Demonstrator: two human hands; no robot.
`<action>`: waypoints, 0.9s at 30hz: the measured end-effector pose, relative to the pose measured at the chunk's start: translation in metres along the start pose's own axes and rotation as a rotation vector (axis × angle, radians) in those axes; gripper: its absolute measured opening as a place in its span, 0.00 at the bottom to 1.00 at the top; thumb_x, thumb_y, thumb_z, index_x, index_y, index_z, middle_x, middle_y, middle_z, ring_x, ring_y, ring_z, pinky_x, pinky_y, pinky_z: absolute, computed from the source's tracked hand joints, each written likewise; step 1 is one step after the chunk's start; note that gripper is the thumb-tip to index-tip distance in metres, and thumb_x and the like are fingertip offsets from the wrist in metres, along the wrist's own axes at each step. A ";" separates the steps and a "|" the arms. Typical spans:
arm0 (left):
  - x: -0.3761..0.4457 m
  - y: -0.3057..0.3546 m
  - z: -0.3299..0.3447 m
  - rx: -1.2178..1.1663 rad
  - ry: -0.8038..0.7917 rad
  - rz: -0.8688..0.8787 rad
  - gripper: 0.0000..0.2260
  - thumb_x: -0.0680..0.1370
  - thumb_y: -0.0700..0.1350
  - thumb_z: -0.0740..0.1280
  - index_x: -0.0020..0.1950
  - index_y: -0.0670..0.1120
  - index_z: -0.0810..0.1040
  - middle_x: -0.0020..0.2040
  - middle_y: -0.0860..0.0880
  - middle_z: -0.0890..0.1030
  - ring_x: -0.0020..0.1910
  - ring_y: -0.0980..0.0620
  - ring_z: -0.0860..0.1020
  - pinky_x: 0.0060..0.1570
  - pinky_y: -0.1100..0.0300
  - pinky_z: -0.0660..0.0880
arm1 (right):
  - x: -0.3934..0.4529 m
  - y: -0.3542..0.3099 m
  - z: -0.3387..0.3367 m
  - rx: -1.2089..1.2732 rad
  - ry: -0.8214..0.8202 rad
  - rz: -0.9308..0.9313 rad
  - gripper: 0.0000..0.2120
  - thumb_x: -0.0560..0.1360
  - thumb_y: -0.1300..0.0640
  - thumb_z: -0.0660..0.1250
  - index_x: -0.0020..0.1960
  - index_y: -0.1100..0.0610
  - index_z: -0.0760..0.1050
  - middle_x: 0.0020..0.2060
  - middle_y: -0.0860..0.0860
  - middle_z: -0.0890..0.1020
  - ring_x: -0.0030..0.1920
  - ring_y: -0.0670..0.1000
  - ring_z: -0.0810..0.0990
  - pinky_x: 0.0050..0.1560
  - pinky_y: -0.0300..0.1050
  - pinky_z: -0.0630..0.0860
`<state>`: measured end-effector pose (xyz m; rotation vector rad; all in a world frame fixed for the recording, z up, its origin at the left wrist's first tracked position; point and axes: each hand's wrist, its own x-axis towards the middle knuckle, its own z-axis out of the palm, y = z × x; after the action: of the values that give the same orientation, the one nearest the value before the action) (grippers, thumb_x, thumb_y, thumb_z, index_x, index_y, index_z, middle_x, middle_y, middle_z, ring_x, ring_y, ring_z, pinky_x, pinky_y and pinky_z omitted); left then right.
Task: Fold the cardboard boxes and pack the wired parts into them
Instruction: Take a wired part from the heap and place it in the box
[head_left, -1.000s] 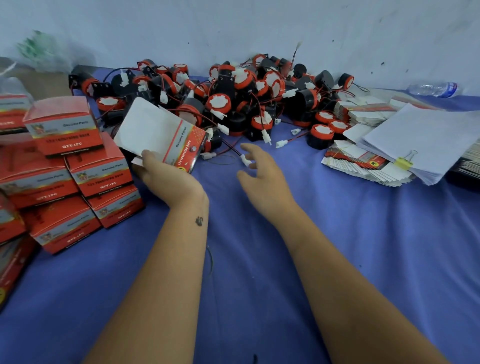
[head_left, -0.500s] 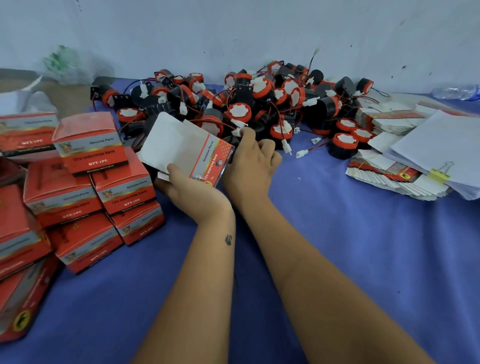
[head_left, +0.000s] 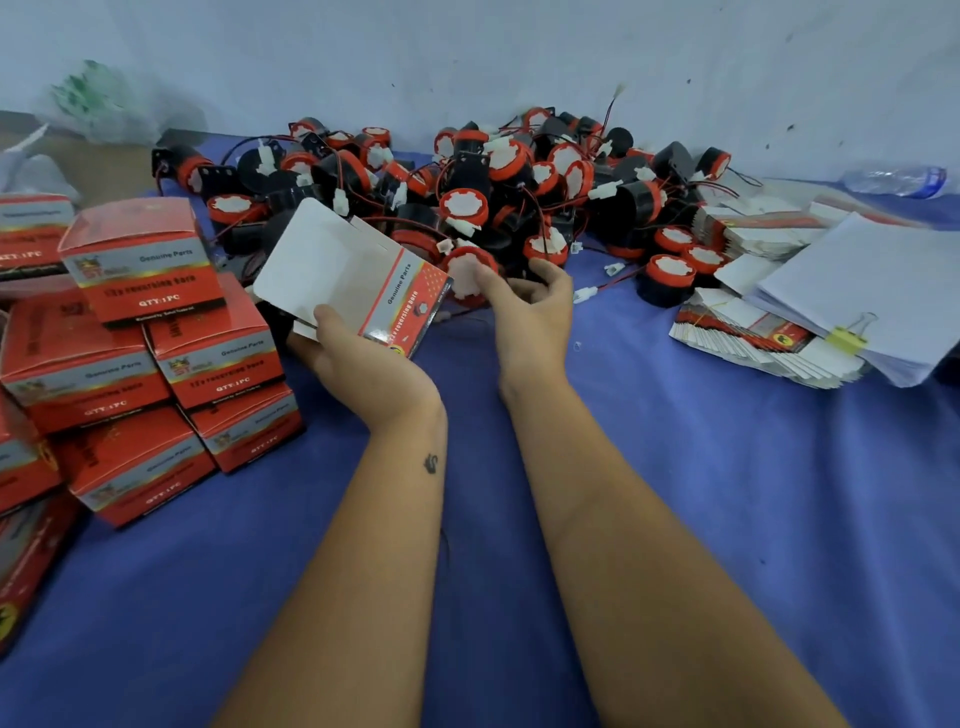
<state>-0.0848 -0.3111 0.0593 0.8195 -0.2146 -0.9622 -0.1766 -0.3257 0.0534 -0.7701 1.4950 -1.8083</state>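
Landmark: the pile of wired parts (head_left: 519, 176) against the wall, on the blue cloth (head_left: 675, 519).
Left hand (head_left: 358, 358): thumb on top and fingers beneath an unfolded box (head_left: 353, 275), just in front of the pile's left half.
Box heading: white flaps point up and left, the printed red end points right toward the other hand; its long axis runs roughly left to right, tilted.
Right hand (head_left: 530, 306): fingers curled round one red-capped part (head_left: 470, 275) at the pile's near edge.
Part heading: white face turned toward the camera; I cannot tell its long axis, nor where its wire runs.
Key relation: the part sits just beside the box's red end, so the right hand is the nearer one.
Packed boxes (head_left: 140, 332): stacked left of the pile.
Flat blanks (head_left: 753, 338): stacked right of the pile.
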 end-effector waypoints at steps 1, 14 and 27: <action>0.000 0.001 0.000 -0.012 -0.003 -0.001 0.14 0.84 0.43 0.56 0.69 0.43 0.70 0.55 0.46 0.80 0.45 0.58 0.81 0.38 0.69 0.76 | -0.001 -0.002 -0.007 0.072 0.000 0.029 0.23 0.72 0.52 0.76 0.61 0.51 0.69 0.49 0.48 0.78 0.50 0.45 0.79 0.48 0.41 0.77; -0.015 0.001 -0.003 0.297 -0.306 0.023 0.09 0.81 0.41 0.58 0.53 0.53 0.74 0.45 0.54 0.80 0.38 0.62 0.80 0.35 0.67 0.74 | -0.015 -0.026 -0.094 0.909 0.065 0.258 0.19 0.78 0.49 0.67 0.65 0.57 0.75 0.60 0.56 0.79 0.56 0.52 0.80 0.60 0.46 0.76; -0.012 -0.016 -0.003 0.758 -0.599 0.182 0.12 0.83 0.46 0.57 0.66 0.53 0.72 0.51 0.61 0.77 0.51 0.60 0.76 0.40 0.67 0.70 | -0.003 -0.033 -0.095 0.416 -0.004 0.054 0.14 0.74 0.68 0.69 0.57 0.60 0.73 0.39 0.51 0.76 0.35 0.47 0.76 0.33 0.38 0.75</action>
<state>-0.1006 -0.3052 0.0483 1.1482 -1.2055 -0.9340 -0.2534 -0.2627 0.0698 -0.5200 1.0694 -1.9819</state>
